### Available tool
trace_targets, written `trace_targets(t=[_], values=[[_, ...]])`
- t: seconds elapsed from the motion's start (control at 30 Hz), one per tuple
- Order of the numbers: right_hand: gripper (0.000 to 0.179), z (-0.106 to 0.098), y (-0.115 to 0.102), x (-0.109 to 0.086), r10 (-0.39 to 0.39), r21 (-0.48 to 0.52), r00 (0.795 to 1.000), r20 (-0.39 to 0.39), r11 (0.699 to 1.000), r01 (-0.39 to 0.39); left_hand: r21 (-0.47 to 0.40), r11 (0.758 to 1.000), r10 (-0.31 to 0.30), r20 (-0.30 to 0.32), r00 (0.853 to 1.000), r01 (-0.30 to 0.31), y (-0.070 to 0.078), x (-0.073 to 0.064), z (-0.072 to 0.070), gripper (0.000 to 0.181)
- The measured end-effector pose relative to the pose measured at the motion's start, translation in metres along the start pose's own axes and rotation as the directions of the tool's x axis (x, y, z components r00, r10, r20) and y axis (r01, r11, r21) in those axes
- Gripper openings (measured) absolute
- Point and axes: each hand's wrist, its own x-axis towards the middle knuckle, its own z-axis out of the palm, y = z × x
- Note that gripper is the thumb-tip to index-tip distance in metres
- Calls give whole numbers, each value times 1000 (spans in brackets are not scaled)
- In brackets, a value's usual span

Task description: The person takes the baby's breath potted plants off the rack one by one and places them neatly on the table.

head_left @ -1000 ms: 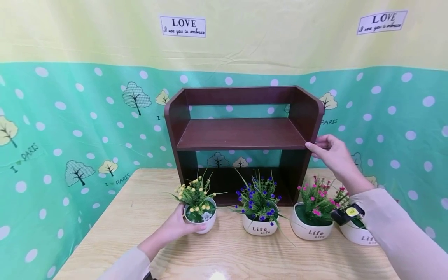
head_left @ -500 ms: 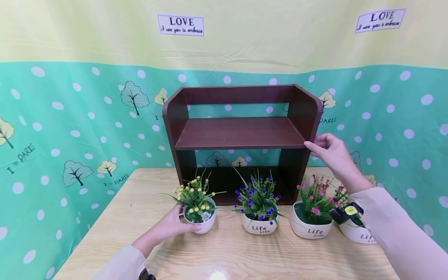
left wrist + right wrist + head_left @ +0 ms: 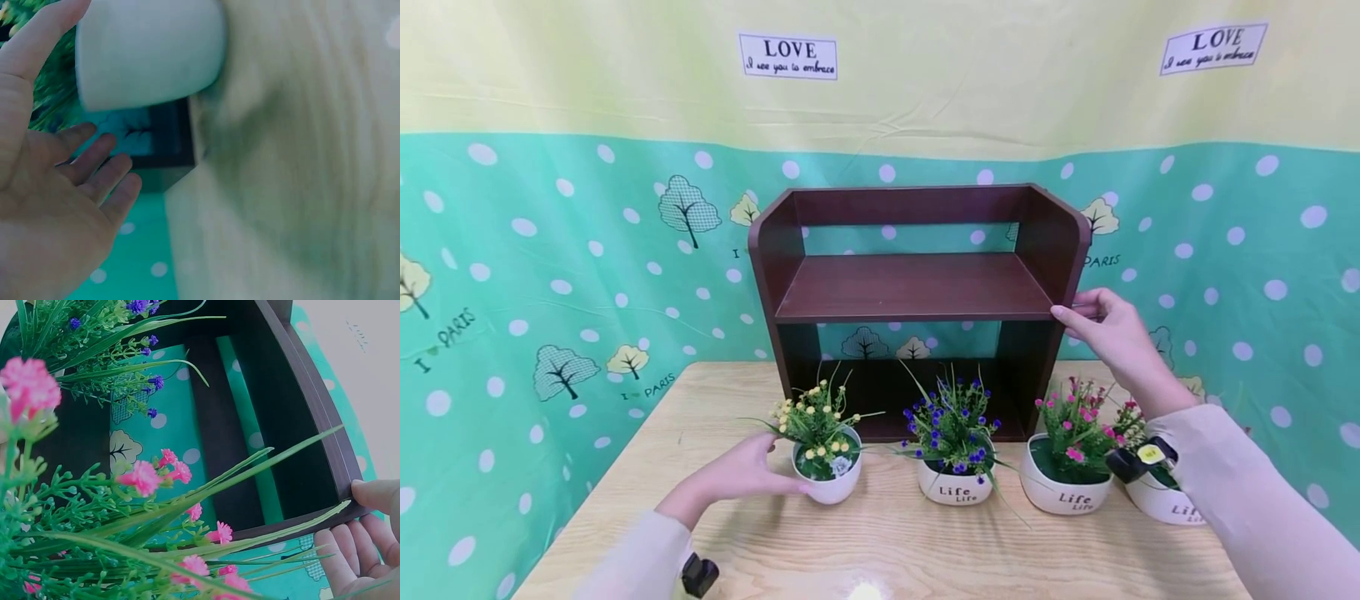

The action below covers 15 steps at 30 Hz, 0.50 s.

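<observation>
A white pot with yellow flowers (image 3: 831, 471) stands upright on the table, left of the others. My left hand (image 3: 741, 471) is beside it with its fingers spread and loosely bent; the left wrist view shows the palm facing the white pot (image 3: 150, 56) and the fingers off it. The dark brown two-tier shelf (image 3: 917, 287) stands behind the pots. At its right side panel, my right hand (image 3: 1108, 333) grips the front edge. In the right wrist view the thumb (image 3: 375, 492) presses the panel's edge while the fingers bend behind it.
Right of the yellow pot stand a white pot with blue flowers (image 3: 957, 483), one with pink flowers (image 3: 1067, 492) and another white pot (image 3: 1172, 500) partly hidden by my right wrist. A patterned green and yellow cloth (image 3: 587, 250) hangs behind the wooden table (image 3: 850, 550).
My left hand has loosened from the yellow-flowered pot and drawn back to the left. The pot stays where it stood. My right hand keeps its grip on the shelf.
</observation>
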Motion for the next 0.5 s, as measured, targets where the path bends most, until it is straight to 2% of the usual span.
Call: trace_targets(t=[0.13,0.27,0.37,0.5], values=[[71,0,0,-1,0,11,1000,3,1000,0,37,999,-23,-9,1000,23,1,-1,-13,105],[72,-1,0,-1,-2,36,1000,10,999,2,41,999,-5,-19,1000,6,2,-1,-23,116],[69,-2,1,-2,-8,43,1000,9,999,7,36,998,58,-34,998,-57,2,1,-27,110],[64,-2,4,-2,-24,68,1000,0,997,24,-3,989,146,-64,987,-146,2,4,-33,99]])
